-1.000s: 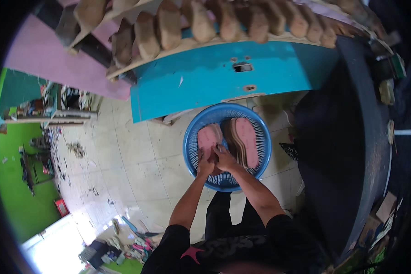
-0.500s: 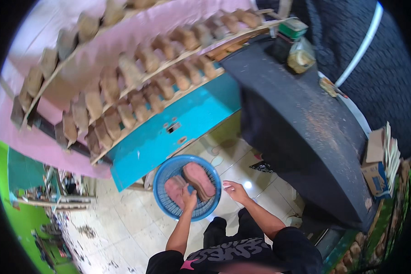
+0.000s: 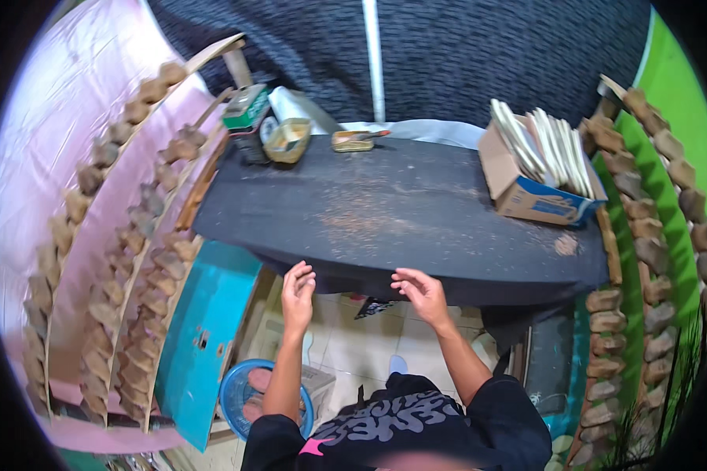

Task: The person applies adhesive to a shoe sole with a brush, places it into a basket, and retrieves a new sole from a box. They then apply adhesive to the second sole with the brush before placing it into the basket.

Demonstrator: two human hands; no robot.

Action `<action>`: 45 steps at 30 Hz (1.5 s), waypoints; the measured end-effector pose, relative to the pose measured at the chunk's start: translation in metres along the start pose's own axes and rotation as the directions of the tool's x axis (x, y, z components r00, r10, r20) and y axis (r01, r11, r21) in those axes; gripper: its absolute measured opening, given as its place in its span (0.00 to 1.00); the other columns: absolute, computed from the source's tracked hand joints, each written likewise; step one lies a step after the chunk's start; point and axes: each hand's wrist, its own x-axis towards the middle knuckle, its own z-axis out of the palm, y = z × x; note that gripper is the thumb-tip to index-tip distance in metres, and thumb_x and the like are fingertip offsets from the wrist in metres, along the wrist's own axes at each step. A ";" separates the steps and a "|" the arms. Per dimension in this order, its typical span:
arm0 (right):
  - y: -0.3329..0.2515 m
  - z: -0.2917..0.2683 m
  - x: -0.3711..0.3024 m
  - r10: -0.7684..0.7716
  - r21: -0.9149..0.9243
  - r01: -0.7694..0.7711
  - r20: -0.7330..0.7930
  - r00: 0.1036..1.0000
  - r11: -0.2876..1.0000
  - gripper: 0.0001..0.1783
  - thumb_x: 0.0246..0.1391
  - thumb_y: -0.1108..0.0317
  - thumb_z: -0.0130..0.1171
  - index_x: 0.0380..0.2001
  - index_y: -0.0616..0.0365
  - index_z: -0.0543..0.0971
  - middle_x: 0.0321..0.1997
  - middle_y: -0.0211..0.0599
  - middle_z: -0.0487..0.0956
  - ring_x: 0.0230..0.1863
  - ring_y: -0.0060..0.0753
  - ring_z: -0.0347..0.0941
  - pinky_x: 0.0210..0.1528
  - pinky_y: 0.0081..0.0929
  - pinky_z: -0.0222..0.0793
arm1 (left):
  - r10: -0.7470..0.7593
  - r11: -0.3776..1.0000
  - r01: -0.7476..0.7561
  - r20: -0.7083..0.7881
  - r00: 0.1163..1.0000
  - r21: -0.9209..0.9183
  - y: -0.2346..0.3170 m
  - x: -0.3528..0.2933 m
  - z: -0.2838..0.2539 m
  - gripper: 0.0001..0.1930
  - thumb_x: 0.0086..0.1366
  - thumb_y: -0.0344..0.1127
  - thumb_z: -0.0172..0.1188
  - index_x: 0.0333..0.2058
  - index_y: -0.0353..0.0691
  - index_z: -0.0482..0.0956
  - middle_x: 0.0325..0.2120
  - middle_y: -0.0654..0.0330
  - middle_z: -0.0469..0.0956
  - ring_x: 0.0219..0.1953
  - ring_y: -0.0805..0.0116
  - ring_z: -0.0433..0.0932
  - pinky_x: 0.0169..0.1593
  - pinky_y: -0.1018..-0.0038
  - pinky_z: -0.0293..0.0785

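Both of my hands are raised at the near edge of a table draped in dark cloth. My left hand has loosely bent fingers and shows nothing in its grasp. A short gap to its right, my right hand has its fingers stretched toward the left, also without anything visible in them. Below my left forearm stands a round blue plastic basket. Pinkish foot-shaped blocks lie inside it, partly covered by my arm.
Brown crumbs are scattered over the cloth. A cardboard box of white strips stands back right; a green box, a tub and a small brush-like item stand back left. Racks of brown foot-shaped blocks line both sides.
My view has turned right from the basket to the table. My left hand has left the blocks and a small blue thing in the basket; both hands are now up by the table edge.
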 end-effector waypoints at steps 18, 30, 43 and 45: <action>-0.078 -0.168 -0.003 -0.192 -0.169 0.116 -0.559 0.807 0.979 0.10 0.57 0.74 0.51 0.41 0.67 0.75 0.37 0.41 0.80 0.37 0.29 0.78 0.36 0.19 0.71 | 0.173 0.981 -0.101 0.523 0.834 -0.164 0.035 0.125 0.226 0.10 0.61 0.24 0.53 0.42 0.33 0.75 0.50 0.56 0.68 0.44 0.68 0.76 0.47 0.75 0.72; -0.095 -0.174 0.069 -0.266 -0.280 0.097 -0.665 0.698 0.955 0.10 0.57 0.74 0.52 0.40 0.67 0.76 0.36 0.41 0.80 0.36 0.29 0.78 0.36 0.19 0.71 | 0.247 0.967 -0.125 0.683 0.688 -0.224 0.039 0.234 0.290 0.09 0.60 0.26 0.54 0.39 0.34 0.76 0.48 0.58 0.70 0.42 0.72 0.76 0.44 0.77 0.72; -0.114 -0.255 0.116 -0.470 -0.525 0.094 -0.650 0.597 0.846 0.08 0.53 0.79 0.54 0.38 0.66 0.77 0.42 0.36 0.76 0.39 0.23 0.74 0.37 0.18 0.70 | 0.308 0.950 -0.212 0.789 0.531 -0.227 0.074 0.267 0.402 0.09 0.60 0.26 0.53 0.40 0.35 0.76 0.51 0.54 0.68 0.45 0.67 0.74 0.49 0.73 0.71; -0.124 -0.261 0.130 -0.531 -0.560 0.152 -0.613 0.585 0.814 0.10 0.51 0.80 0.54 0.38 0.66 0.77 0.44 0.37 0.75 0.41 0.24 0.73 0.39 0.19 0.71 | 0.321 0.946 -0.212 0.788 0.525 -0.245 0.080 0.262 0.420 0.10 0.60 0.26 0.53 0.40 0.36 0.76 0.52 0.54 0.68 0.46 0.67 0.73 0.50 0.72 0.71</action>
